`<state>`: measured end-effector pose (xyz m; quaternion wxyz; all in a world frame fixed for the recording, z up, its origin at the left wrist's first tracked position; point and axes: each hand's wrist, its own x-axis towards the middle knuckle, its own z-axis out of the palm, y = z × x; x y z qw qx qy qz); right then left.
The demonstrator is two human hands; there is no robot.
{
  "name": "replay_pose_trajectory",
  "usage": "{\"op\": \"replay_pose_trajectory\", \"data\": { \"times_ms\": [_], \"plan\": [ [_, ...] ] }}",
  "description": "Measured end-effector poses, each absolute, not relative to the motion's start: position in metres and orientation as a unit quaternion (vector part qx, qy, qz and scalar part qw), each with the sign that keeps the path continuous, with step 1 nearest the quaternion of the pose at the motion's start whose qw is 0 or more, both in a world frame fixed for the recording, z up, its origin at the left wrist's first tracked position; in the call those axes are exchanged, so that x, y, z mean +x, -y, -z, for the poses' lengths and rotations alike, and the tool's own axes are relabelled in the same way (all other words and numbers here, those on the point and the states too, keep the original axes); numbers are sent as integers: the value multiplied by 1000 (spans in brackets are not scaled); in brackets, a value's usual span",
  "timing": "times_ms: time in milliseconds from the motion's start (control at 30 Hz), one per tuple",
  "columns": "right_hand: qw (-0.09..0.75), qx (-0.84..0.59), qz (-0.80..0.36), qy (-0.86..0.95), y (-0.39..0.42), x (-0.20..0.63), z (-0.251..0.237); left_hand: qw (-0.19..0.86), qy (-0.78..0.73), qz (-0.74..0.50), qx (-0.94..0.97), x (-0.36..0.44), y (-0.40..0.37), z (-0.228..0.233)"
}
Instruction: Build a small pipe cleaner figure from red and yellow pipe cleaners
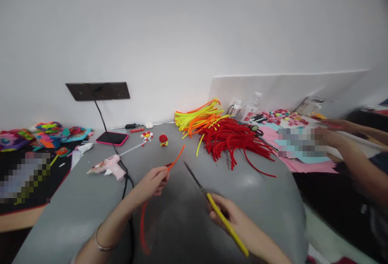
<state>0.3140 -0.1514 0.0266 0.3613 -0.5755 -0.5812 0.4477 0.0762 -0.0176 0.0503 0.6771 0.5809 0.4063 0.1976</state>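
The left hand pinched an orange pipe cleaner above the grey table. The right hand gripped yellow-handled scissors, blades shut, just beside it.

Almost no text can be read here. The only marks are on the two small white bottles that stand just to the right of the pile of yellow and orange pipe cleaners, against the white board. Their labels carry red print, but it is too small and too blurred to make out any letter or number. The pink glue gun, far to the left of that pile, shows no readable brand. Some areas are pixelated and give nothing.
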Motion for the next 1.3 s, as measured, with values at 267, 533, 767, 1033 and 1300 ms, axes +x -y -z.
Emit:
{"op": "replay_pose_trajectory", "data": {
  "times_ms": [267, 533, 767, 1033, 1300],
  "plan": [
    [338, -591, -428, 594, 156, 293, -23, 693, -381, -203, 577, 85, 29, -47],
    [328, -602, -441, 580, 151, 280, -17, 590, -412, -216, 660, 82, 31, -41],
    [338, -588, -478, 558, 147, 268, -3, 430, -413, -228, 770, 79, 33, -46],
    [340, -566, -513, 548, 136, 263, 3, 417, -423, -220, 774, 75, 30, -43],
    [386, -556, -586, 446, 133, 280, 15, 452, -450, -214, 740, 61, 24, -43]
  ]
}}
